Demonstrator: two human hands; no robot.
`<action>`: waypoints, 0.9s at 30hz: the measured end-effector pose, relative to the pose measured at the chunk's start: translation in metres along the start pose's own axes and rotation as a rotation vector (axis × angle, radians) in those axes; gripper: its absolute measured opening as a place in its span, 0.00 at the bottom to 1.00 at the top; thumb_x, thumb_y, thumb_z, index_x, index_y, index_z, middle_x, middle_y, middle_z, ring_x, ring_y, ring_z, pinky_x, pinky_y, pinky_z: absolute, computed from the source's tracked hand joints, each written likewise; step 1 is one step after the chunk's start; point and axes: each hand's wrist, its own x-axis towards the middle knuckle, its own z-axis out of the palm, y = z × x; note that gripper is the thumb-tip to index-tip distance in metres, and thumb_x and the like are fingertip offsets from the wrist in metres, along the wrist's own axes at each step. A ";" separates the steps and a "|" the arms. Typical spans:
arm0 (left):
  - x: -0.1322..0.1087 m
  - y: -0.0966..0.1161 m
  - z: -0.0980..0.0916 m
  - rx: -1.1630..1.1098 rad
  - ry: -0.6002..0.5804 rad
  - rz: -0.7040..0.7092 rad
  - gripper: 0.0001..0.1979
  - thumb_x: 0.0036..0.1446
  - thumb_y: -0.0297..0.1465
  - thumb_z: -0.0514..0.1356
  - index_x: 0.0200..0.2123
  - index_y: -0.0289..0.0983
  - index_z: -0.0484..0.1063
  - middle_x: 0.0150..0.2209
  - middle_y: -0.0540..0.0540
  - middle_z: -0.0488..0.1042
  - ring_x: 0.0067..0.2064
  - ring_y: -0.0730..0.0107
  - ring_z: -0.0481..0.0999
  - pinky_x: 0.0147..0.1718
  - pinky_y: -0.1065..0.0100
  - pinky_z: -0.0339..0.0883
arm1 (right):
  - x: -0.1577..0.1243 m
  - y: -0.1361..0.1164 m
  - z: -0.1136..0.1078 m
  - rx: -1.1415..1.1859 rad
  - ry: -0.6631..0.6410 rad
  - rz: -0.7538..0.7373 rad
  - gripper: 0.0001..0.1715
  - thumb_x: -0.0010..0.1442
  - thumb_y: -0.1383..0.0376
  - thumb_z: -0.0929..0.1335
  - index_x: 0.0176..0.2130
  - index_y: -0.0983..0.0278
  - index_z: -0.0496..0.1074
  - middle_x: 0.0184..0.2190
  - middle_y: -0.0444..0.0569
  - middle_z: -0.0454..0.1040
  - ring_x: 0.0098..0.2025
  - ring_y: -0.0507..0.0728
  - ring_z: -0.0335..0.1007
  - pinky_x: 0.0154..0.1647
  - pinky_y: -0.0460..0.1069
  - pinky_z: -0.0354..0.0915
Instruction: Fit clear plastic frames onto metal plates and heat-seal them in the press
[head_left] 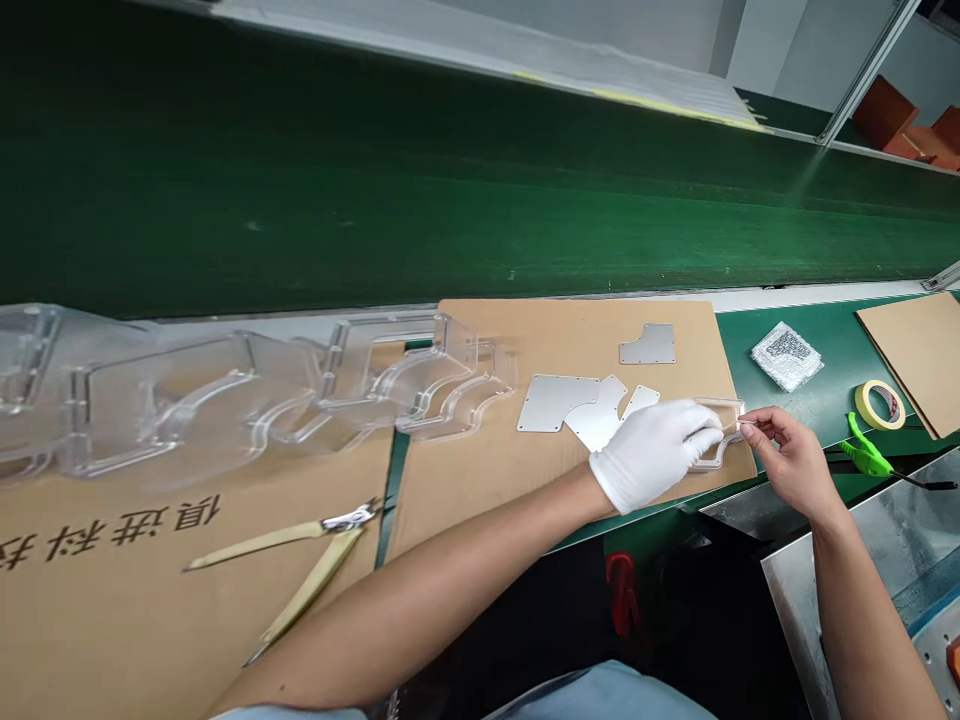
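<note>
My left hand (654, 450), in a white glove, rests closed on a clear plastic frame piece (718, 455) lying at the right end of a cardboard sheet (555, 335). My bare right hand (787, 455) pinches the right corner of that same clear piece between thumb and fingers. Just left of my gloved hand lie three flat grey metal plates (559, 400), partly overlapping. Another grey plate (649, 345) lies alone farther back on the cardboard.
Several clear plastic housings (247, 395) lie in a row at the left. Pliers with tan handles (300, 560) rest on the near cardboard. A tape roll (879, 404), a green-handled tool (870, 458) and a bag of small parts (786, 355) sit at the right. A green conveyor belt (480, 200) runs behind.
</note>
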 end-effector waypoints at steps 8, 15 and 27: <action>-0.015 0.021 0.007 -0.366 -0.010 -0.063 0.13 0.72 0.38 0.54 0.37 0.41 0.76 0.35 0.51 0.78 0.38 0.66 0.76 0.42 0.64 0.67 | -0.021 0.005 0.008 0.098 0.071 -0.091 0.16 0.72 0.48 0.70 0.47 0.57 0.76 0.42 0.51 0.82 0.46 0.62 0.80 0.51 0.57 0.73; -0.026 0.019 0.014 -0.622 -0.006 -0.114 0.15 0.69 0.43 0.57 0.35 0.39 0.71 0.33 0.49 0.77 0.37 0.64 0.75 0.42 0.62 0.70 | -0.049 -0.010 0.018 0.200 0.130 -0.094 0.15 0.73 0.49 0.69 0.47 0.57 0.77 0.41 0.50 0.83 0.43 0.59 0.79 0.47 0.54 0.72; -0.046 0.057 0.006 -0.879 0.057 -0.163 0.22 0.61 0.52 0.64 0.34 0.37 0.72 0.30 0.46 0.77 0.28 0.67 0.74 0.31 0.63 0.71 | -0.072 -0.044 0.031 0.489 0.285 -0.019 0.25 0.65 0.43 0.75 0.43 0.61 0.77 0.27 0.43 0.77 0.29 0.54 0.75 0.34 0.50 0.74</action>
